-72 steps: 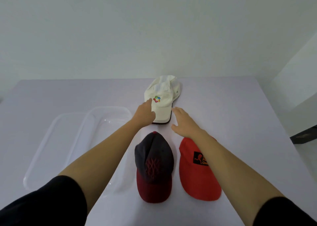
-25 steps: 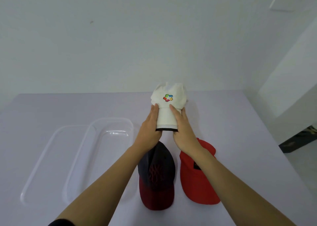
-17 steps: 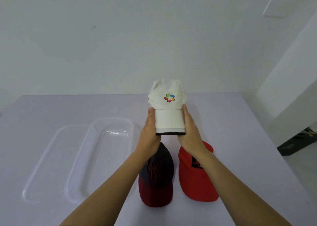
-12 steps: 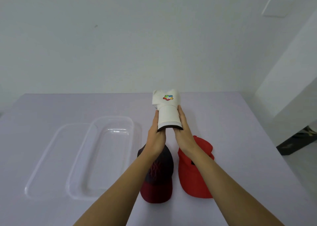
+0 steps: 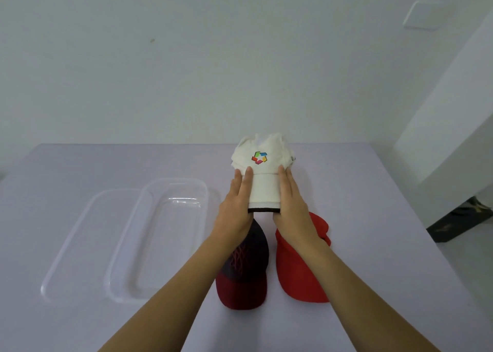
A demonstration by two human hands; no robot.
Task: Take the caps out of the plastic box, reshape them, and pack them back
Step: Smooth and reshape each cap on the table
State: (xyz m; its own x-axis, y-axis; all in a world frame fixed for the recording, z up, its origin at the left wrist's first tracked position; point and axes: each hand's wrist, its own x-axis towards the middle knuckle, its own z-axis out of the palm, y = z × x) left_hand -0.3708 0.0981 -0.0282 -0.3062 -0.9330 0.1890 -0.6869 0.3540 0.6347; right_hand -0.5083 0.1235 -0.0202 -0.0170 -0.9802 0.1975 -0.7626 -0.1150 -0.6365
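While the dark navy cap with maroon brim (image 5: 244,269) and red fabric cap (image 5: 301,269) lie beneath the wrists beside the clear plastic box (image 5: 162,234) on the lilac table (image 5: 373,205), both hands, left (image 5: 236,213) and right (image 5: 292,213), clasp the white logo cap (image 5: 262,175), its brim now spread wider than half a second ago

Lilac table (image 5: 373,191), white wall (image 5: 186,71), wall plate (image 5: 422,15).

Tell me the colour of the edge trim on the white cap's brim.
Black, along the brim's front edge of the white cap, clearest in the head view.
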